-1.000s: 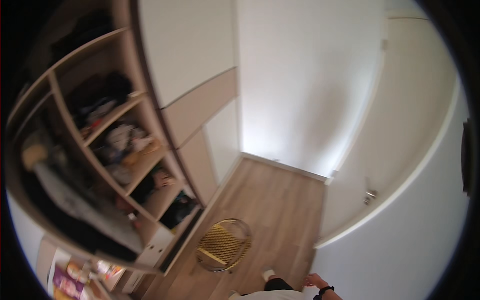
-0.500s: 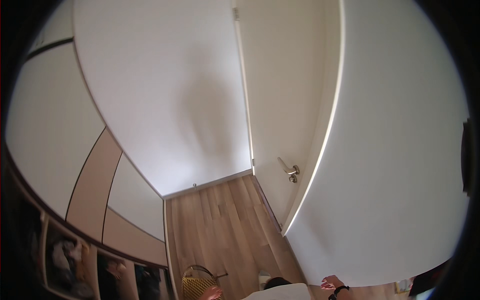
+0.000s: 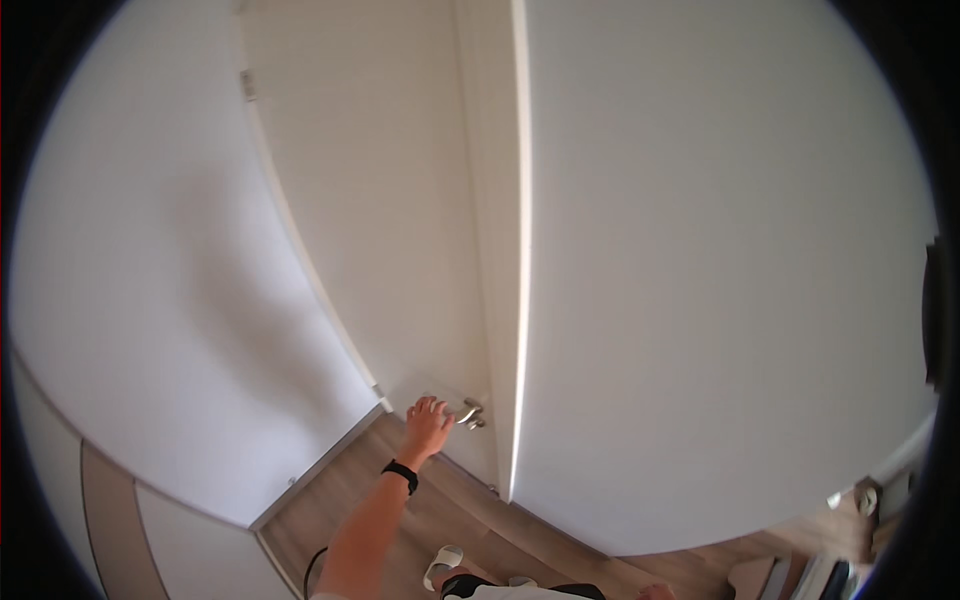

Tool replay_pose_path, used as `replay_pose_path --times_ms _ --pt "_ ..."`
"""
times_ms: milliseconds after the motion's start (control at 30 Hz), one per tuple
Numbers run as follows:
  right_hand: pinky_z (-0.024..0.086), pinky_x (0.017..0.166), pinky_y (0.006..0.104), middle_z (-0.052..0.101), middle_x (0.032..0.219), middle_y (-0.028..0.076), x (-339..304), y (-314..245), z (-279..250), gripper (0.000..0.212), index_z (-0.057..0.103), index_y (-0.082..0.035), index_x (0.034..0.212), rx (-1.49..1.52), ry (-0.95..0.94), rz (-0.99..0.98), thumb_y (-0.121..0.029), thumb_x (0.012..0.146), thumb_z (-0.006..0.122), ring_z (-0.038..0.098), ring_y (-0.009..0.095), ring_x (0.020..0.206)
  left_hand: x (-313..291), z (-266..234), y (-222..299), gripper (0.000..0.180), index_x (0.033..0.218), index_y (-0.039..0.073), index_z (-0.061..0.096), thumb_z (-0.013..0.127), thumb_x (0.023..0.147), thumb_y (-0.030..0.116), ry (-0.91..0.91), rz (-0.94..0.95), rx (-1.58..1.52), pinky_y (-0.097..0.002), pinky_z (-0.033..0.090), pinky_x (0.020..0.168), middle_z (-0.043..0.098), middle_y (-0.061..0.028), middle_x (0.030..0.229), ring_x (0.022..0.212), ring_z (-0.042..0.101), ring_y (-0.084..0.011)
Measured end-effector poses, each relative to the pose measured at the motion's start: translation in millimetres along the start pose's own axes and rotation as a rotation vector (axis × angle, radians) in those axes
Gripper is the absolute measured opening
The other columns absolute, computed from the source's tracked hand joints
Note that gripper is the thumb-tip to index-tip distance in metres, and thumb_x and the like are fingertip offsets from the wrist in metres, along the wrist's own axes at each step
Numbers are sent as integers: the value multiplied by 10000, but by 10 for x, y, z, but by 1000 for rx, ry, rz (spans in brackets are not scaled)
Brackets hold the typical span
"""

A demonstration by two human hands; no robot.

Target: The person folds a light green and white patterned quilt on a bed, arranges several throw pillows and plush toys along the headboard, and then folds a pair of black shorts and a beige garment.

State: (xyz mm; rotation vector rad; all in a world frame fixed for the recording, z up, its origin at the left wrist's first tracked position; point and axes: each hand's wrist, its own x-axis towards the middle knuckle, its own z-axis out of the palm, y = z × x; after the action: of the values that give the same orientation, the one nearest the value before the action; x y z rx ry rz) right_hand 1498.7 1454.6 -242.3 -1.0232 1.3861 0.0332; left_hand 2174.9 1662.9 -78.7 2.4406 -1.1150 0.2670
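Observation:
My left hand (image 3: 428, 426), with a black band at the wrist, reaches forward from the lower left. Its fingers are bent around the free end of the metal lever door handle (image 3: 468, 410). They cover part of the lever, while its pivot end stays visible. This handle sits low in the picture on a cream door (image 3: 370, 200), which stands in its frame. My right hand (image 3: 656, 592) shows only as a small patch at the lower edge, right of my body, with its fingers not clearly seen.
White walls flank the door on the left (image 3: 130, 300) and right (image 3: 720, 280). A white and beige cabinet front (image 3: 200, 540) curves along the lower left. Wood flooring (image 3: 340, 500) runs beneath, with my light slipper (image 3: 443, 565) on it. Books (image 3: 820, 580) stand at lower right.
My view has turned right, so the door now sits further left. My left hand has come up from the lower edge to the door handle. The yellow woven chair has left the view.

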Motion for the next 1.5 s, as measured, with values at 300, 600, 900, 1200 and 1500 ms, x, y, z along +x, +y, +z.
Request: replay_pose_path --times_ms 300,600,900,1200,1500 --pt "417 745 568 593 1062 175 -1912 1584 850 343 604 -79 1024 384 436 241 -363 846 532 545 317 957 510 890 -608 347 569 136 622 426 825 263 -291 204 35 -466 314 856 625 -49 678 785 550 -260" --pt "508 712 368 661 944 120 -1994 1301 2221 303 617 -39 1011 182 54 154 -286 859 528 631 244 825 498 903 -681 359 513 126 565 405 800 270 -375 92 -361 -418 279 825 630 -27 646 712 526 -249" --pt "512 646 318 670 845 47 -1424 725 2122 207 664 -83 862 -483 175 -91 -104 833 460 640 230 756 -344 99 -1221 371 561 47 631 488 795 296 -200 423 36 -426 347 814 633 -126 653 739 574 -286" --pt "464 536 315 571 742 -21 -76 2715 1397 146 509 -181 663 -2121 661 -1294 -182 807 481 589 164 760 -1623 -584 -1746 324 1044 57 603 551 821 285 -149 330 -477 -459 425 862 578 -175 1113 1014 524 -370" --pt "488 560 385 648 794 80 240 1970 2271 138 619 -109 840 -814 -127 -1429 -222 783 563 612 259 651 -3289 -2347 -3297 369 1173 65 503 436 928 333 608 -561 -979 -372 415 858 581 -88 1108 938 525 -234"
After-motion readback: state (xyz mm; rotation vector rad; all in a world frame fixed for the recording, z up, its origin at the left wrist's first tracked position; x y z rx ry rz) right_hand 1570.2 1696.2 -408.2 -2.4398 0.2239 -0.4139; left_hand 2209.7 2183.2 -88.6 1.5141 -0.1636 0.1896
